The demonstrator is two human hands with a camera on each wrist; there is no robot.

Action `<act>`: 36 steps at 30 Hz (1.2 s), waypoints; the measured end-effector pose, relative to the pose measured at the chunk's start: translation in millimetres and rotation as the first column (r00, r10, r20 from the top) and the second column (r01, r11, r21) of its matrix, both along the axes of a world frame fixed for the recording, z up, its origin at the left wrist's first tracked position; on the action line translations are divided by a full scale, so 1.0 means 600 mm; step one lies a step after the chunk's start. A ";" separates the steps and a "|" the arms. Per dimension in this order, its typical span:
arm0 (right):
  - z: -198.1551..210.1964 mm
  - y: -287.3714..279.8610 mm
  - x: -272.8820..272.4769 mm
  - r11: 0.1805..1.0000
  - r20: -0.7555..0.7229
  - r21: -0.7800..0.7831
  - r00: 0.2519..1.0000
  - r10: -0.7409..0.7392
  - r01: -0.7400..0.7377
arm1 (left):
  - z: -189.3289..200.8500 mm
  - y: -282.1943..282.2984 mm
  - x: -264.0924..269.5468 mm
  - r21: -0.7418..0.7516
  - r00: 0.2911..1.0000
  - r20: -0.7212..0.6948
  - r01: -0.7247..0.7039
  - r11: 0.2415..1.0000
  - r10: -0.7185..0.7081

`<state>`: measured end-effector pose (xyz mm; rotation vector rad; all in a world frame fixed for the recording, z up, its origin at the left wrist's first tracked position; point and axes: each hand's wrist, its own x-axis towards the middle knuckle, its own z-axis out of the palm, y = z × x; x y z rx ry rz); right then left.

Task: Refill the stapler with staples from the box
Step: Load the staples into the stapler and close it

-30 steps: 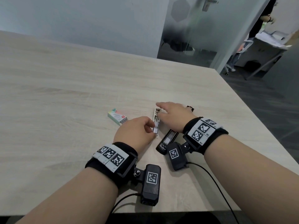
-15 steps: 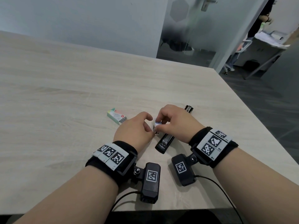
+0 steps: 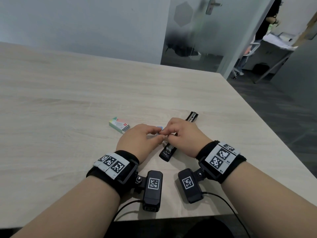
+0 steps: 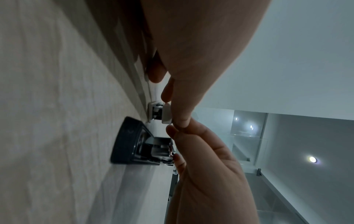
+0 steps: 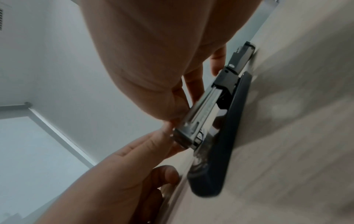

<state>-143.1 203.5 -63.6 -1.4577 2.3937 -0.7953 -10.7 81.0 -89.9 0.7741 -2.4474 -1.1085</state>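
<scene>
The black stapler point(image 3: 167, 152) lies opened out flat on the table, its metal magazine point(image 5: 199, 115) exposed. The pastel staple box sleeve point(image 3: 119, 124) sits to its left. Both hands meet just above the stapler's middle. My left hand point(image 3: 158, 134) pinches the small white inner tray point(image 4: 166, 112) of the box between thumb and fingers. My right hand point(image 3: 169, 133) pinches a thin piece at the tray's end, seemingly a short strip of staples, too small to make out. In the right wrist view the fingertips of both hands touch beside the magazine's front end.
The pale wood table point(image 3: 68, 100) has its right edge near the stapler and its front edge under my forearms. Beyond a glass door point(image 3: 197, 31), a person point(image 3: 267, 23) stands by a desk point(image 3: 274, 48).
The white tray lay on the table with both hands on it. Both hands have since risen and drawn together into a pinch above the stapler, and the right wrist has moved back toward me.
</scene>
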 end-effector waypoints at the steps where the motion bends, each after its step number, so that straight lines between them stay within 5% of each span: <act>1: 0.000 0.002 0.001 1.000 0.007 -0.001 1.000 -0.001 0.001 | 0.000 0.000 -0.001 -0.006 1.000 -0.003 -0.003 1.000 0.003; 6: 0.008 0.014 -0.006 1.000 -0.023 0.010 0.999 -0.030 0.030 | 0.002 -0.001 -0.004 -0.025 0.998 -0.051 -0.034 0.999 0.033; 10: 0.001 0.031 -0.048 0.918 0.139 -0.189 0.935 -0.326 0.348 | 0.001 0.002 -0.002 0.017 0.988 -0.127 -0.084 0.996 0.085; 13: -0.006 0.046 -0.079 0.833 0.297 -0.136 0.824 -0.483 0.537 | -0.003 0.005 0.001 0.120 0.972 -0.207 -0.092 0.989 0.115; 18: -0.019 0.038 -0.094 0.919 0.280 -0.033 0.886 -0.369 0.393 | -0.001 0.025 0.004 0.212 0.968 -0.249 0.034 0.977 0.020; 25: -0.005 0.017 -0.080 0.937 0.088 0.134 0.938 -0.335 0.323 | 0.004 0.034 -0.002 0.058 0.992 0.020 0.125 0.990 -0.126; 28: -0.012 0.011 -0.078 0.938 0.123 0.034 0.930 -0.347 0.345 | 0.010 0.040 0.000 -0.002 0.990 0.063 0.127 0.992 -0.127; 32: -0.007 0.009 -0.063 0.881 0.227 -0.290 0.921 -0.315 0.373 | 0.012 0.044 0.001 -0.025 0.991 0.067 0.120 0.993 -0.118; 36: 0.001 0.014 -0.037 0.840 0.126 -0.477 0.966 -0.226 0.259 | 0.012 0.044 0.001 -0.032 0.993 0.061 0.102 0.994 -0.100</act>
